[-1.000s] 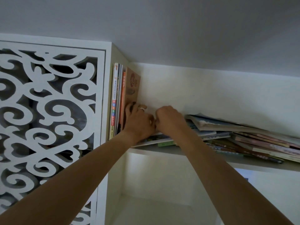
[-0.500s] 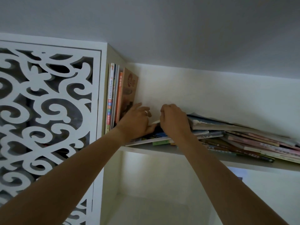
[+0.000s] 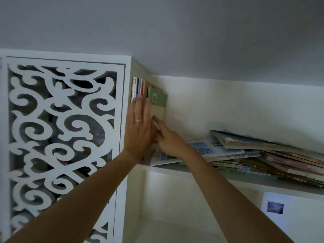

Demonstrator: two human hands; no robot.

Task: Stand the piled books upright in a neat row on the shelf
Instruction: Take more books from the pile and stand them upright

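Pressing flat-palmed left hand (image 3: 139, 127) and fingertip-extended right hand (image 3: 168, 141), both open, against upright glossy green-and-cream book (image 3: 157, 104).

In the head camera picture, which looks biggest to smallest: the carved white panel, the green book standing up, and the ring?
1. Carved white panel, though it is nearest the camera.
2. Green book.
3. Ring on the left hand.

A few upright books (image 3: 140, 88) are set at the far left end of the shelf (image 3: 245, 181), against the side panel — the fretwork screen (image 3: 61, 128) lies left of it. The piled books (image 3: 263, 158) are spread flat to the right, along the back wall (image 3: 245, 106).
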